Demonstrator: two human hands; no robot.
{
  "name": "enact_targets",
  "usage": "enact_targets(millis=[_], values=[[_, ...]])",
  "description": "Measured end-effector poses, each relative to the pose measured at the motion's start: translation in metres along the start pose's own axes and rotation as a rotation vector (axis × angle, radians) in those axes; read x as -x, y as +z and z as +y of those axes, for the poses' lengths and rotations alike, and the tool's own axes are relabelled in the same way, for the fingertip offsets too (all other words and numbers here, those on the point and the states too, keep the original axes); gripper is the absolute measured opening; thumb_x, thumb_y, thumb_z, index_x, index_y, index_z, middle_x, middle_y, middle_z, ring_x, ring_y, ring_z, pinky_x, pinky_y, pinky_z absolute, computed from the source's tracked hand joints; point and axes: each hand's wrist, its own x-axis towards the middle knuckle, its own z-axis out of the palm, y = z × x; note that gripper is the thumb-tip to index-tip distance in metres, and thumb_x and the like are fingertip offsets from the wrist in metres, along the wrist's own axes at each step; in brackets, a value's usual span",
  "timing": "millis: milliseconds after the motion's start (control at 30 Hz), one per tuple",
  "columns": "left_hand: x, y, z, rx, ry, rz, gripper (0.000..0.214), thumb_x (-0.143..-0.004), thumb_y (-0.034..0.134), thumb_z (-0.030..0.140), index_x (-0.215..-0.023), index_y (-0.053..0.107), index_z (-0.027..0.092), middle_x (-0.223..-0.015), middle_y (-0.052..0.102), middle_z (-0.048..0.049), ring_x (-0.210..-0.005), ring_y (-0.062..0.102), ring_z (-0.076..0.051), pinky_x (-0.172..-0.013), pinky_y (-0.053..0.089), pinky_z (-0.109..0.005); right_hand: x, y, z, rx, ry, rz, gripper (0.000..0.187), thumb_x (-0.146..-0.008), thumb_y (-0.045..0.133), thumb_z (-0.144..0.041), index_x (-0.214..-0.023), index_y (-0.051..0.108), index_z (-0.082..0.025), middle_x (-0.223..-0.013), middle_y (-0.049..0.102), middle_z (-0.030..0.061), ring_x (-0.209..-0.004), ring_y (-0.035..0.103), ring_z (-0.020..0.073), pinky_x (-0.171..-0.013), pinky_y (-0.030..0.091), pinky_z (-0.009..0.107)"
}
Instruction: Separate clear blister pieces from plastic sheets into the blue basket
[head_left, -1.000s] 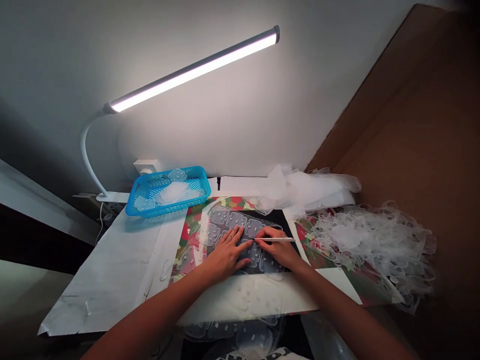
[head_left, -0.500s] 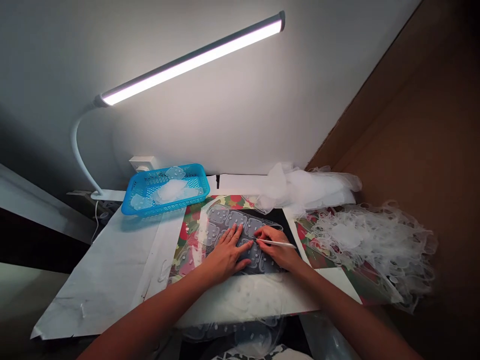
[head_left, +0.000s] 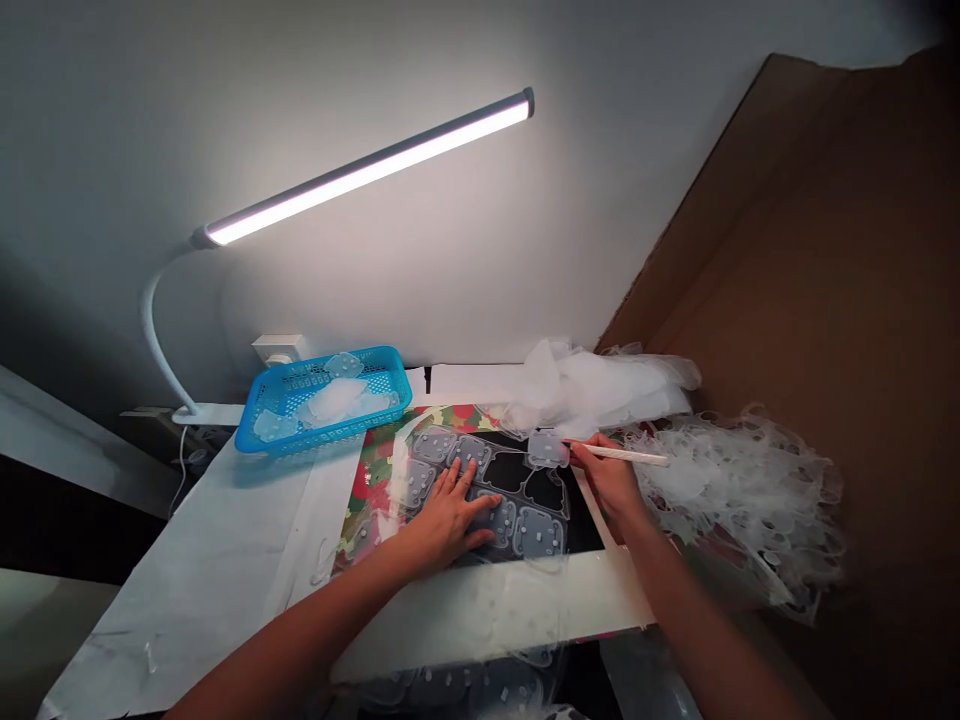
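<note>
Lifting one clear piece (head_left: 547,448) off the sheet (head_left: 491,490) since a second ago, right hand (head_left: 611,478) has moved up-right, fingers pinched on a thin white stick (head_left: 626,455) and the piece, leaving dark gaps, while left hand (head_left: 450,510) stays flat, fingers spread, pressing the sheet

Small home-style piecework bench set against a plain wall. LED bar lamp (head_left: 367,172) on a gooseneck above the paper-covered worktable (head_left: 225,560); blue plastic basket (head_left: 324,399) of clear cut pieces below the lamp; heap of translucent plastic offcuts (head_left: 739,500) right of the lamp; cardboard panel (head_left: 825,300) behind that heap.
</note>
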Motion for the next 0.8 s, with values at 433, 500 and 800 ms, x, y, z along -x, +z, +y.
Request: enact_targets(millis=[433, 500, 800], values=[[-0.063, 0.000, 0.012, 1.056, -0.441, 0.081, 0.033, -0.071, 0.072, 0.042, -0.084, 0.054, 0.018, -0.078, 0.068, -0.0027, -0.073, 0.066, -0.019, -0.065, 0.048, -0.028, 0.038, 0.037, -0.050, -0.069, 0.045, -0.396, 0.033, -0.077, 0.070, -0.046, -0.067, 0.051, -0.021, -0.105, 0.073, 0.0078, -0.098, 0.063, 0.0224, -0.089, 0.044, 0.036], [-0.061, 0.005, 0.011, 1.006, -0.415, 0.124, 0.030, -0.068, 0.073, 0.035, -0.081, 0.052, 0.019, -0.077, 0.067, -0.0013, -0.073, 0.064, -0.018, -0.063, 0.044, -0.026, 0.029, 0.036, -0.047, -0.131, 0.097, -0.399, 0.035, -0.073, 0.074, -0.045, -0.065, 0.050, -0.020, -0.103, 0.074, 0.0075, -0.102, 0.062, 0.0225, -0.093, 0.040, 0.037], [-0.060, 0.015, 0.011, 0.752, -0.282, 0.299, 0.013, -0.073, 0.065, 0.024, -0.073, 0.052, 0.019, -0.069, 0.060, 0.0023, -0.068, 0.058, -0.015, -0.064, 0.042, -0.026, 0.017, 0.056, -0.026, -0.030, 0.109, -0.544, 0.033, -0.074, 0.068, -0.046, -0.065, 0.049, -0.020, -0.065, 0.060, -0.0026, -0.066, 0.053, 0.0144, -0.062, 0.035, 0.026]])
